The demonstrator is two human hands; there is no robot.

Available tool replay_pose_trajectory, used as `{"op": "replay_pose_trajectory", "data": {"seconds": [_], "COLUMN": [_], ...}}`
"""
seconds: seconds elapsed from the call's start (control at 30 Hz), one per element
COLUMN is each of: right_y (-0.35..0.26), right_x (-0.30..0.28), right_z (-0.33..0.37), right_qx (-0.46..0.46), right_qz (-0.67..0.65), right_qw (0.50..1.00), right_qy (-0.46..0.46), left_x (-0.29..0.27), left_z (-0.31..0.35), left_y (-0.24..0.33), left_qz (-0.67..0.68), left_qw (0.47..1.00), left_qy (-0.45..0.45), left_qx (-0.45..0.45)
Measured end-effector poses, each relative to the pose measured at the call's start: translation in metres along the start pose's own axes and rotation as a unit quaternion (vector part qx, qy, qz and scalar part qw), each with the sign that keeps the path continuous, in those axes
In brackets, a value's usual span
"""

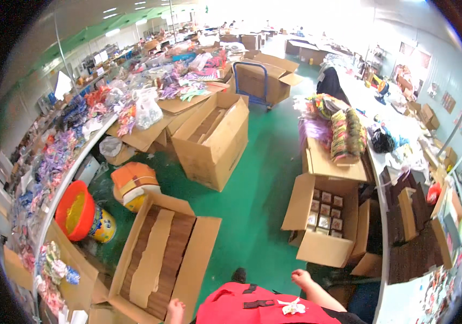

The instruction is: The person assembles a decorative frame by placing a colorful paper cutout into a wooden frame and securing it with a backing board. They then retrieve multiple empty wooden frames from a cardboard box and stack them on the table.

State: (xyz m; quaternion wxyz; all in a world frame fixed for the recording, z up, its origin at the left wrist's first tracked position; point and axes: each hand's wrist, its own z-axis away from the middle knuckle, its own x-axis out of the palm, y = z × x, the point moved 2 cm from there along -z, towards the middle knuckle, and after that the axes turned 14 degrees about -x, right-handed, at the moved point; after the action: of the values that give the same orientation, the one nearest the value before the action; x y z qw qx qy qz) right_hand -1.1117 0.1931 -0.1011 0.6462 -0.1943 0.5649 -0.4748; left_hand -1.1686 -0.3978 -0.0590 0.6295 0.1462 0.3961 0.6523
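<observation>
My left hand (176, 311) is low in the head view, beside the right flap of an open cardboard box (201, 258). Blurred and partly cut off by the lower edge, its fingers do not show clearly. Inside that box lie rows of brown packed pieces (185, 229) under a torn strip of cardboard (153, 259). My right hand (301, 278) hangs over the green floor with its fingers curled in, and nothing shows in it. It is nearest to a second open carton (325, 245), which holds several small square boxes (324, 209).
A tall carton (215, 151) stands ahead on the green floor (263, 162). Behind it is a blue-handled cart (267, 86). Left are a red basin (74, 210), a patterned bucket (103, 225) and a cluttered long table (74, 167). A white table (379, 205) with bundled goods runs along the right.
</observation>
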Motion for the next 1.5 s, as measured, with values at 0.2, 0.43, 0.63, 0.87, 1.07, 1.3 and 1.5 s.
{"op": "replay_pose_trajectory", "data": {"seconds": [0.2,0.43,0.63,0.87,1.07,1.3,1.5], "right_y": [-0.026,0.028,0.057,-0.059,-0.097,-0.111,-0.162], "right_x": [-0.046,-0.087,-0.142,-0.239,-0.284,-0.327,-0.369], "right_z": [-0.027,-0.079,-0.258,-0.496,-0.670,-0.779,-0.912], "right_qx": [0.104,0.265,0.143,0.200,0.123,0.124,0.177], "right_qz": [0.078,-0.013,-0.054,-0.086,-0.123,0.025,-0.093], "right_qw": [0.984,0.964,0.988,0.975,0.981,0.992,0.975], "right_qy": [-0.122,-0.008,-0.015,0.040,0.086,-0.021,0.099], "left_x": [0.160,0.383,0.486,0.497,0.546,0.736,0.930], "left_z": [-0.082,-0.127,-0.159,-0.279,-0.354,-0.475,-0.518], "left_y": [0.255,0.459,0.527,0.555,0.601,0.796,1.019], "left_qz": [0.003,-0.046,-0.144,-0.223,-0.160,-0.173,-0.127], "left_qw": [0.997,0.942,0.944,0.966,0.978,0.975,0.938], "left_qy": [-0.069,-0.258,-0.265,-0.115,-0.064,-0.141,-0.290], "left_qx": [0.047,0.209,0.133,0.066,-0.117,0.006,0.142]}}
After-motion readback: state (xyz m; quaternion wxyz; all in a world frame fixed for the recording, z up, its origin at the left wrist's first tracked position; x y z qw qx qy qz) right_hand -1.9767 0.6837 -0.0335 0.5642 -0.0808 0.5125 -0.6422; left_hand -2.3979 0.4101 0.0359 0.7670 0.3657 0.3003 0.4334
